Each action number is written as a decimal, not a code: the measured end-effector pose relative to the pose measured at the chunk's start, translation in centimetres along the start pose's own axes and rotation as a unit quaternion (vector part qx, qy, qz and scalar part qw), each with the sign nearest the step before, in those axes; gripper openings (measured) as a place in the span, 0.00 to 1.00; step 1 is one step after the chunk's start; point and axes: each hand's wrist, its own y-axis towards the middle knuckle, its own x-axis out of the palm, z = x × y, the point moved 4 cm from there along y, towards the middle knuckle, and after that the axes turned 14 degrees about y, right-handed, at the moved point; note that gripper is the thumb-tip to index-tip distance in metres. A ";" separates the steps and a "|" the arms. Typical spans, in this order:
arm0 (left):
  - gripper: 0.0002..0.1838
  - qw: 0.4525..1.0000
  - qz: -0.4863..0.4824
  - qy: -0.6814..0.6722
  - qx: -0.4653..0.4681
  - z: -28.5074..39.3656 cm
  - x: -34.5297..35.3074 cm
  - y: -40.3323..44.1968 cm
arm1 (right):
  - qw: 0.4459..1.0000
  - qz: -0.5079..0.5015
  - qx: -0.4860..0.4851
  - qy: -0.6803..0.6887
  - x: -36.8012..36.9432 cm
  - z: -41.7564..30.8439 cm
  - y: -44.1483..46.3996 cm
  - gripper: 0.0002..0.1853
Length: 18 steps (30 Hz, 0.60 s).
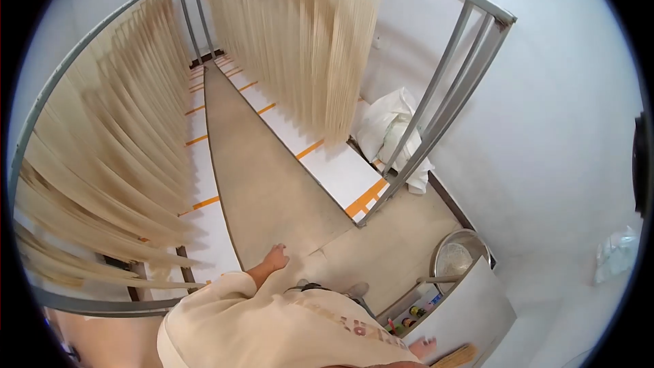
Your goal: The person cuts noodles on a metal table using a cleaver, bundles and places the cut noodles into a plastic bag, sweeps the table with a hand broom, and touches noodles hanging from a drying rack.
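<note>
My left hand [276, 257] hangs above the beige floor in front of me, its fingers loosely bent and apart, with nothing seen in them. Nearest to it is the white board strip below the left rack. My right hand [424, 347] is low at the right, fingers apart, beside a white tabletop [470, 310]. A tan wooden item, like a brush or a bundle of sticks [455, 356], lies next to it. Long pale noodles [109, 136] hang in a dense curtain on the left rack, and more noodles [293, 34] hang on the right rack.
Grey metal frames [446, 105] hold both curtains. White boards with orange tape [340, 170] line the floor under them. A white sack [392, 126] leans by the wall. A round metal basin [453, 259] and a box of small bottles [412, 313] stand at the right.
</note>
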 end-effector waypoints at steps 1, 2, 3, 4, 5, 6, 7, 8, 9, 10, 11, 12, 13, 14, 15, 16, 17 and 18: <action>0.32 0.998 0.043 -0.030 0.020 0.1 -1.0 0.6 | 0.998 -0.051 -0.015 0.025 2.6 -2.0 -0.4 0.26; 0.31 0.994 0.084 -0.058 0.041 0.3 -2.1 1.3 | 0.984 -0.145 -0.099 -0.023 6.5 -3.8 -0.8 0.27; 0.31 0.994 0.082 -0.061 0.045 0.6 -2.8 1.8 | 0.977 -0.186 0.096 0.045 10.0 -15.7 -5.7 0.25; 0.29 0.987 0.099 -0.118 0.052 1.1 -4.1 2.5 | 0.971 -0.237 -0.024 0.016 13.4 -13.5 -4.3 0.23; 0.28 0.976 0.116 -0.174 0.060 1.6 -5.8 3.3 | 0.948 -0.282 -0.144 -0.014 17.0 -12.0 -3.2 0.20; 0.28 0.975 0.117 -0.177 0.064 2.1 -7.6 4.0 | 0.939 -0.317 -0.123 0.042 19.8 -13.3 -4.0 0.19; 0.27 0.966 0.167 -0.175 0.092 2.5 -10.3 4.6 | 0.926 -0.351 -0.101 0.098 23.2 -16.4 -5.4 0.17; 0.26 0.953 0.218 -0.171 0.119 3.2 -13.4 5.1 | 0.926 -0.348 -0.105 0.101 25.6 -18.6 -6.2 0.17; 0.25 0.945 0.228 -0.205 0.115 4.2 -17.2 5.2 | 0.911 -0.391 -0.102 0.080 28.4 -20.5 -6.9 0.16; 0.24 0.935 0.238 -0.240 0.111 5.2 -21.7 5.1 | 0.893 -0.434 -0.099 0.059 30.8 -21.6 -7.5 0.15; 0.24 0.914 0.279 -0.264 0.132 6.1 -26.3 5.0 | 0.892 -0.435 -0.103 0.067 32.9 -22.2 -7.9 0.15; 0.24 0.891 0.320 -0.284 0.151 6.7 -30.8 5.2 | 0.881 -0.455 -0.100 0.080 35.3 -22.6 -8.4 0.14; 0.24 0.870 0.356 -0.294 0.172 7.4 -35.2 5.6 | 0.870 -0.475 -0.095 0.095 37.9 -23.0 -8.9 0.14; 0.23 0.848 0.391 -0.302 0.194 7.9 -39.5 6.6 | 0.866 -0.478 -0.097 0.106 40.2 -23.1 -9.1 0.14; 0.24 0.830 0.417 -0.304 0.213 7.8 -43.6 8.5 | 0.863 -0.488 -0.076 0.107 42.2 -22.8 -9.4 0.14; 0.24 0.812 0.440 -0.306 0.231 7.8 -47.5 10.5 | 0.859 -0.498 -0.053 0.105 44.2 -22.2 -9.6 0.14; 0.24 0.812 0.434 -0.309 0.238 9.1 -52.1 10.2 | 0.857 -0.502 -0.047 0.111 46.2 -21.7 -9.8 0.14; 0.25 0.813 0.427 -0.312 0.245 11.2 -56.8 8.9 | 0.851 -0.508 -0.025 0.130 48.2 -21.1 -9.9 0.14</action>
